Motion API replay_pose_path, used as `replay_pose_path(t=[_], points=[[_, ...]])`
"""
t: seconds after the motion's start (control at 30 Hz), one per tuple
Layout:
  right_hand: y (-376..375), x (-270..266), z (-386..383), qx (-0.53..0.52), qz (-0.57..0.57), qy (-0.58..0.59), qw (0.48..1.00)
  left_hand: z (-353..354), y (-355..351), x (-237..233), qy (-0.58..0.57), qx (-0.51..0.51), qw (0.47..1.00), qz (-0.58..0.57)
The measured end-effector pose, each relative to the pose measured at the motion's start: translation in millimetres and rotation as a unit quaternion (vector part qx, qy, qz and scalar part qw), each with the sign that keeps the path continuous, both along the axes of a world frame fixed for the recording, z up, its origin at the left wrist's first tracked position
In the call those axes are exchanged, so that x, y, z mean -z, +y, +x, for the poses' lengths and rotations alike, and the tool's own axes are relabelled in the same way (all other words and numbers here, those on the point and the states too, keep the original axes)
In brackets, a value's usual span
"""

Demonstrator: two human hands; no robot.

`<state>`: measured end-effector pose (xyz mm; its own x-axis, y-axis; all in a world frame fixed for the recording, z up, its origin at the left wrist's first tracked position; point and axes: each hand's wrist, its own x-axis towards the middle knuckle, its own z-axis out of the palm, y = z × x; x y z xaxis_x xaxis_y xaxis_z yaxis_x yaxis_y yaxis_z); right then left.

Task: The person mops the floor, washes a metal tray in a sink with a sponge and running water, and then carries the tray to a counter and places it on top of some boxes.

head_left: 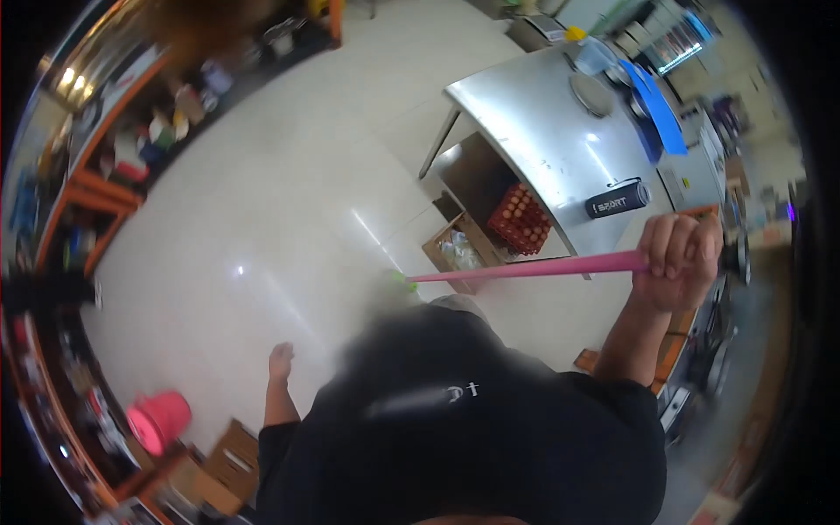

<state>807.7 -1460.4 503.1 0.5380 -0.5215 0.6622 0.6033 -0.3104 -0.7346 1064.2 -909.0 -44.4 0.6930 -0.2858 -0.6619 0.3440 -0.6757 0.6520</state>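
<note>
My right hand (676,261) is wrapped round the upper end of a long pink pole (525,265). It slants down and to the left across the view, in front of the steel table's lower corner. At its far end is a small bright green piece (402,282), partly blurred; its kind does not show. My left hand (281,360) hangs low at my side over the pale floor, with nothing in it and its fingers loosely apart. A black T-shirt (490,437) covers my body at the bottom.
A steel table (542,114) bears a dark bottle (619,200) and a round lid (591,94). Below it are red egg trays (521,219) and a cardboard box (459,249). A pink bucket (160,420) stands lower left, beside cardboard (229,464). Orange-edged shelves (105,188) line the left.
</note>
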Motion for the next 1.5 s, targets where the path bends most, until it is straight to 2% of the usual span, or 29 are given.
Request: replay_pose_path(t=[0.13, 0.23, 0.33, 0.4, 0.47, 0.5, 0.53, 0.6, 0.67, 0.73, 0.83, 0.93, 1.0, 1.03, 1.07, 1.1, 1.13, 1.17, 1.23, 1.33, 1.37, 1.47, 1.5], points=[[-55, -6, 42, 0.028, -0.001, -0.059, 0.998, 103, -80, -38, -0.05, -0.004, 0.998, -0.025], [-109, -20, 77, 0.02, -0.007, -0.096, 0.995, 168, -141, -44, -0.087, 0.005, 0.996, -0.018], [-170, -37, 117, -0.025, -0.027, -0.106, 0.994, 204, -195, -57, -0.099, -0.011, 0.994, -0.041], [-216, -56, 155, -0.05, -0.053, -0.12, 0.99, 220, -228, -55, -0.098, -0.07, 0.991, -0.056], [-255, -72, 204, -0.075, -0.061, -0.126, 0.987, 216, -242, -39, -0.073, -0.124, 0.987, -0.068], [-271, -79, 231, -0.08, -0.065, -0.128, 0.986, 212, -251, -35, -0.061, -0.127, 0.988, -0.061], [-288, -84, 259, -0.083, -0.067, -0.128, 0.986, 209, -251, -10, -0.076, -0.114, 0.988, -0.064], [-320, -90, 314, -0.073, -0.07, -0.121, 0.987, 194, -264, -16, -0.027, -0.111, 0.993, -0.038], [-346, -89, 362, -0.026, -0.068, -0.108, 0.992, 170, -231, 110, 0.117, -0.248, 0.953, -0.125], [-380, -82, 401, -0.01, -0.068, -0.101, 0.992, 196, -246, 117, 0.126, -0.133, 0.983, 0.005], [-423, -64, 446, 0.055, -0.072, -0.085, 0.992, 273, -279, 126, 0.064, 0.069, 0.991, 0.095], [-457, -59, 474, 0.172, -0.063, -0.068, 0.981, 406, -328, 130, -0.082, 0.33, 0.933, 0.115], [-483, -63, 488, 0.252, -0.062, -0.075, 0.963, 517, -392, 107, -0.167, 0.429, 0.885, 0.07], [-496, -66, 488, 0.276, -0.068, -0.074, 0.956, 568, -413, 117, -0.067, 0.291, 0.953, 0.043], [-506, -68, 485, 0.291, -0.069, -0.077, 0.951, 622, -456, 86, 0.026, 0.098, 0.995, -0.015], [-514, -70, 481, 0.306, -0.07, -0.08, 0.946, 680, -510, 34, 0.074, -0.088, 0.991, -0.066], [-526, -71, 475, 0.32, -0.072, -0.087, 0.94, 725, -568, -2, 0.017, -0.116, 0.992, -0.035], [-536, -71, 470, 0.34, -0.057, -0.082, 0.935, 771, -613, -22, -0.02, -0.107, 0.99, -0.085], [-554, -67, 468, 0.346, -0.048, -0.09, 0.932, 818, -719, -94, -0.056, -0.081, 0.978, -0.182], [-595, -56, 465, 0.366, -0.061, -0.091, 0.924, 849, -847, -137, -0.085, -0.02, 0.971, -0.224], [-611, -52, 471, 0.364, -0.062, -0.09, 0.925, 855, -883, -133, -0.092, -0.011, 0.973, -0.212], [-681, -39, 475, 0.369, -0.065, -0.079, 0.924, 880, -935, -50, -0.214, 0.233, 0.945, -0.078], [-711, -39, 475, 0.366, -0.068, -0.076, 0.925, 859, -950, -40, -0.204, 0.252, 0.945, -0.039]])
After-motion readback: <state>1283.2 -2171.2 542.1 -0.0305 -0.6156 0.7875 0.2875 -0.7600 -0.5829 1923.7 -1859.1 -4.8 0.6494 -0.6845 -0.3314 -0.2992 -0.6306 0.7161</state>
